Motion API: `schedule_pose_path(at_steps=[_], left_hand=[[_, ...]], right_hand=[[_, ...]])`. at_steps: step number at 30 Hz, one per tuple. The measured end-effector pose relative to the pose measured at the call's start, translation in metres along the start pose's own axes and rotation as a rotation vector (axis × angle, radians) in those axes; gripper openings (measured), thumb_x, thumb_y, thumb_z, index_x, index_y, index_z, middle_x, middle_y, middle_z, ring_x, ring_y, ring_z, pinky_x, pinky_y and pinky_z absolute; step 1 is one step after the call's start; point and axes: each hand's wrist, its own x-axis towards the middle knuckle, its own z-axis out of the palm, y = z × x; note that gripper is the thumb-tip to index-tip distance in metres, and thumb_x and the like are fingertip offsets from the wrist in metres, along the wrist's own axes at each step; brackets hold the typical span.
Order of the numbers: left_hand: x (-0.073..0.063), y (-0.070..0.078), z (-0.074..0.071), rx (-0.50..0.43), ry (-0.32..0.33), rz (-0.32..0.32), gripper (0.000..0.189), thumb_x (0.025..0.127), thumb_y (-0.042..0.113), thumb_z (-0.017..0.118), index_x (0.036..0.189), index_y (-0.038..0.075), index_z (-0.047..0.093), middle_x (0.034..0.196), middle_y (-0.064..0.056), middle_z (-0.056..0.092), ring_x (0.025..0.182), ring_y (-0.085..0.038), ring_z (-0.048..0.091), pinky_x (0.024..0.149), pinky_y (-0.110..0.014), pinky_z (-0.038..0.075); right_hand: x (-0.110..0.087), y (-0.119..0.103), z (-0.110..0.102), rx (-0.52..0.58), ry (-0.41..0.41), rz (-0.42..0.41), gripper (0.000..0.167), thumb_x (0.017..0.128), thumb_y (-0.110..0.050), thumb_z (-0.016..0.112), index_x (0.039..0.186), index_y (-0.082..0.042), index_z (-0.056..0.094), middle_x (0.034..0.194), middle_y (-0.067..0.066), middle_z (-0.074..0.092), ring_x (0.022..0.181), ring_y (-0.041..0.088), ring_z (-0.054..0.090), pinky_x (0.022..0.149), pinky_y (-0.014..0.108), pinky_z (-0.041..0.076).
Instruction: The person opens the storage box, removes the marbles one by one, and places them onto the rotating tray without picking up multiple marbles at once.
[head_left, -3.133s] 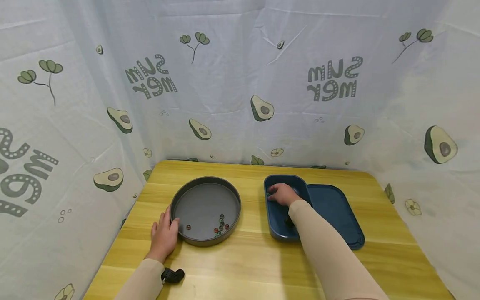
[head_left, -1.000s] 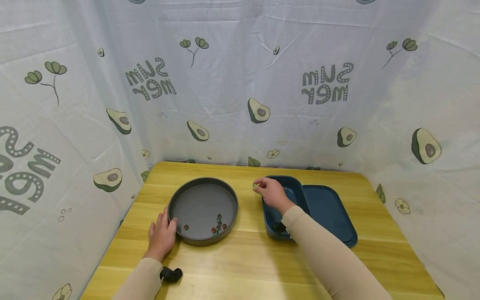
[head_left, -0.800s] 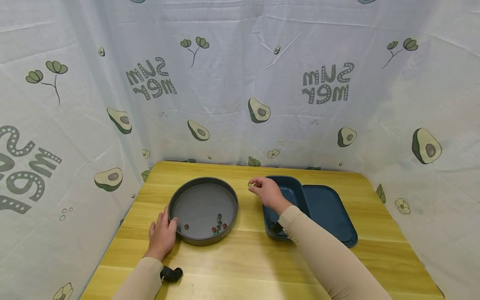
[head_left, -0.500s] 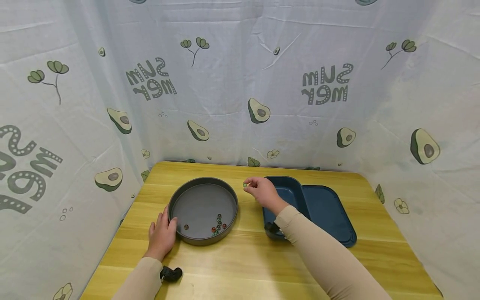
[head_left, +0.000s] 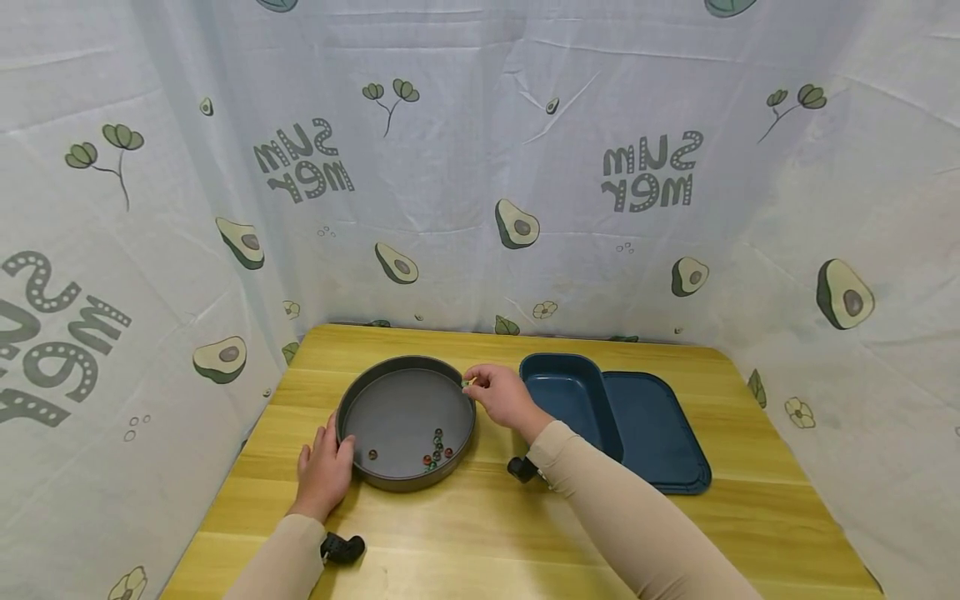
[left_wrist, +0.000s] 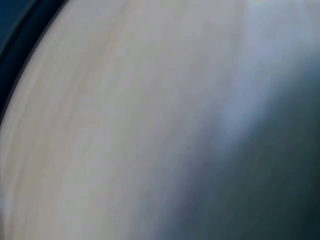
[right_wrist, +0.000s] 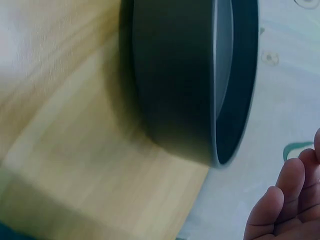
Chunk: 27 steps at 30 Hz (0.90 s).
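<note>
In the head view a round dark grey pan stands on the left of the table, with several red, green and brown glass marbles lying near its front rim. My left hand rests against the pan's left side, fingers along the outer wall. At the pan's right rim, my right hand pinches a greenish marble between thumb and fingertips. The right wrist view shows the pan's outer wall and curled fingers of the right hand; the marble is out of sight there.
Right of the pan is a dark blue rectangular box, its bottom bare where visible. A flat blue lid lies against its right side. The wooden table ends at a patterned cloth behind. The left wrist view is mostly blurred.
My right hand has lifted a marble out of the blue box and carried it left to the pan's right rim. My left hand has stayed at the pan.
</note>
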Motion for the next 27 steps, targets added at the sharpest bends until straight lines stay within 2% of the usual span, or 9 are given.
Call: schedule_pose_path(at_steps=[5, 14, 27], left_hand=[[-0.002, 0.001, 0.0, -0.006, -0.006, -0.008, 0.067, 0.114, 0.033, 0.033, 0.17, 0.006, 0.009, 0.173, -0.029, 0.018, 0.162, -0.049, 0.008, 0.128, -0.066, -0.009], [-0.002, 0.001, -0.001, -0.004, 0.001, 0.0, 0.067, 0.113, 0.034, 0.032, 0.17, 0.007, 0.009, 0.172, -0.029, 0.018, 0.162, -0.049, 0.008, 0.128, -0.066, -0.009], [-0.003, 0.004, -0.002, -0.003, -0.005, 0.002, 0.068, 0.113, 0.033, 0.033, 0.17, 0.006, 0.009, 0.172, -0.03, 0.018, 0.161, -0.049, 0.008, 0.128, -0.066, -0.009]], right_hand=[[-0.006, -0.003, 0.014, 0.051, -0.043, -0.006, 0.016, 0.1, -0.013, 0.072, 0.115, -0.01, 0.076, 0.089, 0.001, 0.069, 0.075, 0.014, 0.055, 0.066, 0.027, 0.048], [-0.013, -0.005, 0.029, 0.011, -0.119, -0.01, 0.023, 0.102, -0.015, 0.07, 0.122, -0.006, 0.074, 0.093, 0.001, 0.068, 0.076, 0.014, 0.055, 0.067, 0.027, 0.048], [-0.016, -0.005, 0.037, 0.018, -0.131, 0.007, 0.023, 0.102, -0.016, 0.07, 0.122, -0.007, 0.075, 0.094, -0.001, 0.068, 0.08, 0.015, 0.056, 0.069, 0.028, 0.049]])
